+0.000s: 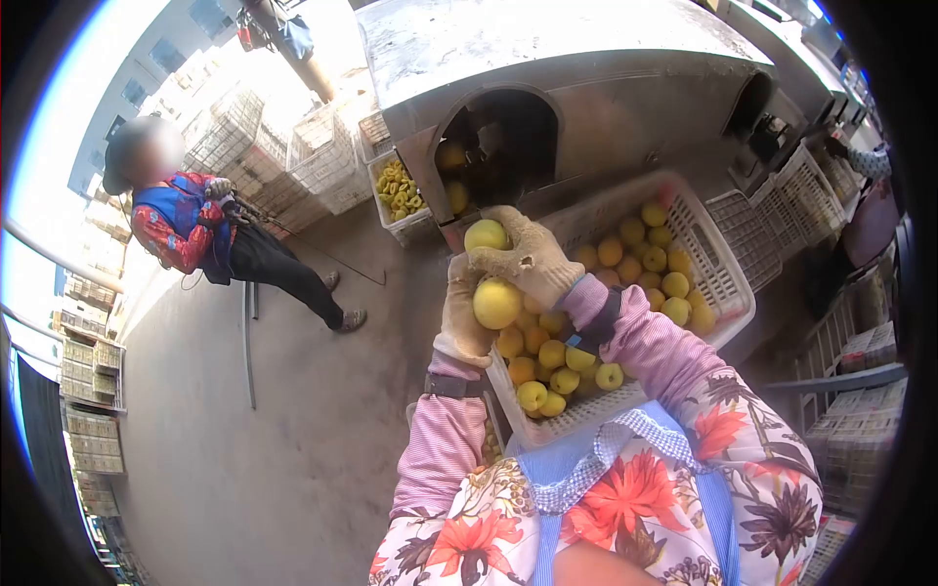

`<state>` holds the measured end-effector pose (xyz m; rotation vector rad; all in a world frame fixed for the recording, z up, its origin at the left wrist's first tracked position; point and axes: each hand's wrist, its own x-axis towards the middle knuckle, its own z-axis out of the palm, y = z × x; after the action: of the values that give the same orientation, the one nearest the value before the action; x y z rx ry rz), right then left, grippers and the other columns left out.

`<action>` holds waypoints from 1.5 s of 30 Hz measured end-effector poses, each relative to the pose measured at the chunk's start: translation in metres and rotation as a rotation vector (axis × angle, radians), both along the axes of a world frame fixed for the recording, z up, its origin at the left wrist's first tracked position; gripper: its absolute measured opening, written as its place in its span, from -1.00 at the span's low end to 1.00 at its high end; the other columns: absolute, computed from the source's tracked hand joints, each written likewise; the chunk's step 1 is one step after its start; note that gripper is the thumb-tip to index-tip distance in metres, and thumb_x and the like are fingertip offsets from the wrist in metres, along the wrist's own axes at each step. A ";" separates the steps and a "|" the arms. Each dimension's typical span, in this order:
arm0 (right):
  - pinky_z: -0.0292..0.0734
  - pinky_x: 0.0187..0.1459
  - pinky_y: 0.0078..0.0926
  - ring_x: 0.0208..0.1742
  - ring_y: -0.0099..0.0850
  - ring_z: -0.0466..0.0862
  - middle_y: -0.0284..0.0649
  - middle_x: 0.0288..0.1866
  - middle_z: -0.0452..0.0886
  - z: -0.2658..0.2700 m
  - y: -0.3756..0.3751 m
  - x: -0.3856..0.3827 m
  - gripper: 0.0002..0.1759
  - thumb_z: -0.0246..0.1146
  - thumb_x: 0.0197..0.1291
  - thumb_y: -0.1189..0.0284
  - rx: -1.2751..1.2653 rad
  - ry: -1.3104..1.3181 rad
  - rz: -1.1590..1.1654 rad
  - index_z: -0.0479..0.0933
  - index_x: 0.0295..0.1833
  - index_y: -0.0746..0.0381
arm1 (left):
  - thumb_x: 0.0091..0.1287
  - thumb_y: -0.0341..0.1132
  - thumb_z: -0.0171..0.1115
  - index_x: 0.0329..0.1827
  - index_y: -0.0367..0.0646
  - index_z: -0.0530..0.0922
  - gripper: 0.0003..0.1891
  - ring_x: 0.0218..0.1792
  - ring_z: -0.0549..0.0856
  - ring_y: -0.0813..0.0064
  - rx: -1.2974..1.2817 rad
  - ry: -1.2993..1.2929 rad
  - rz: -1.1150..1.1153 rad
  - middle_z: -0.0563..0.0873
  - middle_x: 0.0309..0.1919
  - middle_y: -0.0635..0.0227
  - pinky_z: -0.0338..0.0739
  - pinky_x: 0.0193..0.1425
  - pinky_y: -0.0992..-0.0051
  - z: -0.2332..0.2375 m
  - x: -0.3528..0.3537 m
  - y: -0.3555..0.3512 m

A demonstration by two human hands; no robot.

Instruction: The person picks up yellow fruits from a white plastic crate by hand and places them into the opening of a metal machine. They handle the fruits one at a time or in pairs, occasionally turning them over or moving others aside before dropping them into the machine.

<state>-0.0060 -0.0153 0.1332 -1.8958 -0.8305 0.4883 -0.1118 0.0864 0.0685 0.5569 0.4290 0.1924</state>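
Observation:
Both my hands wear pale, worn work gloves and are close together over the left edge of a white plastic crate [725, 244]. My left hand [463, 317] is curled around a yellow peach [496, 303]. In my right hand [532, 262], just above it, is a second, greener-yellow peach [486, 235], gripped by the fingers. The glove of my right hand has a small hole. Below and right of my hands, the crate holds several loose yellow and orange peaches [576, 359]. Parts of both held peaches are covered by the gloves.
In front stands a metal machine [606, 117] with a dark arched opening [503, 137]. Left of it, a crate [410, 227] contains cut yellow fruit pieces [399, 191]. A person [186, 215] stands at left near stacked crates [230, 137]. Another person [870, 210] is at the right edge.

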 end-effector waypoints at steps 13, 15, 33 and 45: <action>0.53 0.23 -0.15 0.23 -0.05 0.63 -0.01 0.30 0.59 -0.024 0.086 0.132 -0.55 0.19 0.33 0.11 -0.281 -0.817 -0.062 0.66 0.18 0.13 | 0.51 0.03 0.10 0.16 -0.16 0.49 -0.56 -0.01 0.69 0.14 -0.322 -0.123 0.266 0.68 -0.02 0.13 0.69 0.02 0.21 -0.031 0.005 0.011; 0.55 0.23 -0.18 0.23 -0.07 0.63 -0.05 0.33 0.59 0.047 0.083 0.112 -0.57 0.12 0.38 0.12 -0.564 -0.482 -0.050 0.70 0.12 0.12 | 0.51 0.00 0.09 0.16 -0.17 0.49 -0.58 0.00 0.69 0.13 -0.519 -0.082 0.276 0.68 -0.02 0.13 0.70 0.02 0.24 -0.010 0.008 0.007; 0.48 0.28 -0.12 0.22 0.00 0.59 0.07 0.22 0.55 -0.006 0.002 0.033 -0.30 0.46 0.10 0.17 -0.108 -0.420 -0.175 0.45 0.32 0.19 | 0.40 0.38 -0.16 0.39 -0.12 0.46 -0.20 0.14 0.66 0.02 0.884 0.553 -0.413 0.66 0.20 0.08 0.57 0.11 0.12 -0.014 0.020 -0.020; 0.64 0.04 -0.12 0.03 0.02 0.72 0.13 -0.01 0.70 0.025 0.092 0.128 -0.49 0.34 0.26 0.17 -0.390 -0.642 -0.007 0.57 0.21 0.26 | 0.27 0.11 0.29 0.18 -0.15 0.64 -0.42 0.12 0.74 0.12 1.971 0.593 -1.385 0.75 0.07 0.07 0.60 0.17 0.13 -0.103 0.004 -0.123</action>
<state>0.1217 0.0763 0.1586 -2.4675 -1.2007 0.0154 -0.1081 -0.0366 -0.0347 2.7265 0.1910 -1.0839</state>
